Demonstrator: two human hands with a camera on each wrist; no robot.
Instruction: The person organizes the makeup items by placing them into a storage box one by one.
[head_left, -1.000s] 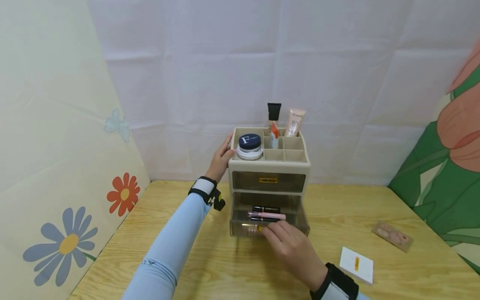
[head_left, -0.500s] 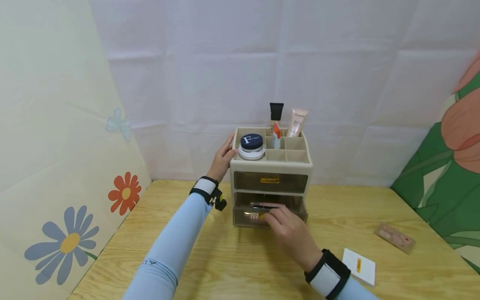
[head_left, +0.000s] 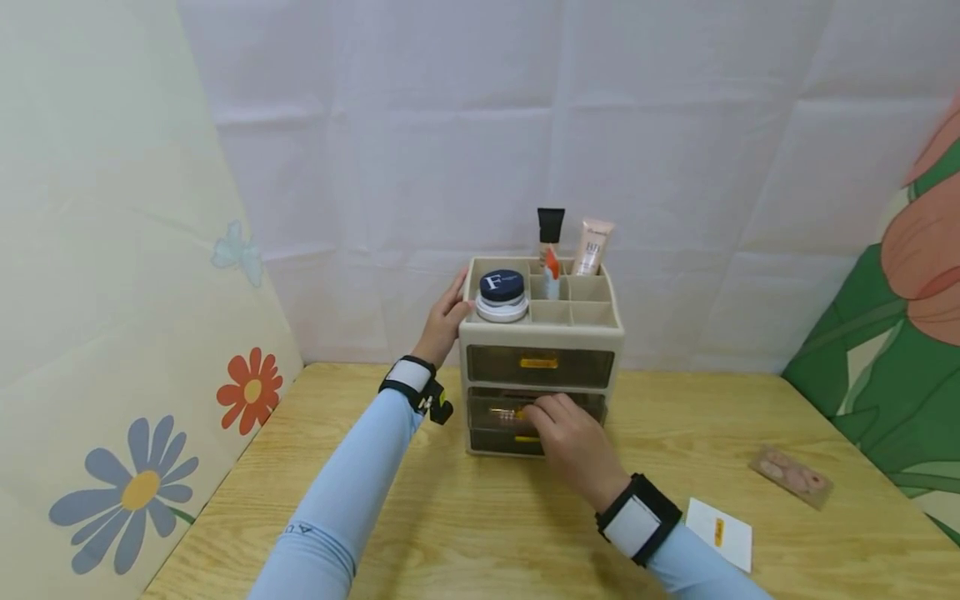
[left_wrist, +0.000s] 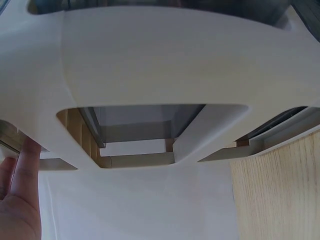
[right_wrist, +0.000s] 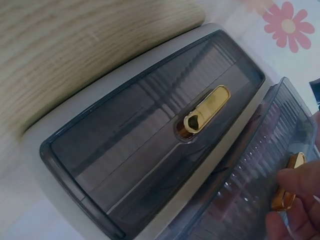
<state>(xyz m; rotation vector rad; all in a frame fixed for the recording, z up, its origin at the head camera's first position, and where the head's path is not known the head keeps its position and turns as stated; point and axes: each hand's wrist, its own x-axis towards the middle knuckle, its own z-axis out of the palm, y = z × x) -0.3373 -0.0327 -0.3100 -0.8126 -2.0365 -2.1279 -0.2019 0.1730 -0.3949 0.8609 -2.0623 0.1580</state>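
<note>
A cream makeup organizer (head_left: pixel 542 332) with smoky see-through drawers stands near the back of the table. My right hand (head_left: pixel 577 446) pinches the gold drawer handle (right_wrist: pixel 298 159) of the middle drawer (head_left: pixel 483 408). That drawer's front juts slightly out from the frame. Beneath it, the bottom drawer (right_wrist: pixel 150 130) sits flush. My left hand (head_left: pixel 441 325) lies against the organizer's left side, fingers straight along the wall and thumb at its top edge. In the left wrist view, fingers (left_wrist: pixel 25 180) reach the side cut-out. Round powder jars (head_left: pixel 502 287) are stacked in the top tray.
Upright in the top slots are a black-capped tube (head_left: pixel 551 225), a pink BB tube (head_left: pixel 592 248) and an orange-topped item (head_left: pixel 552 265). A white card-like item (head_left: pixel 735 546) and a pinkish palette (head_left: pixel 791 477) lie at right. A white cloth (head_left: pixel 420 167) hangs behind.
The middle drawer has slid back into the organizer with my right hand on its handle, hiding the sticks inside and uncovering the bottom drawer. My left hand keeps its place.
</note>
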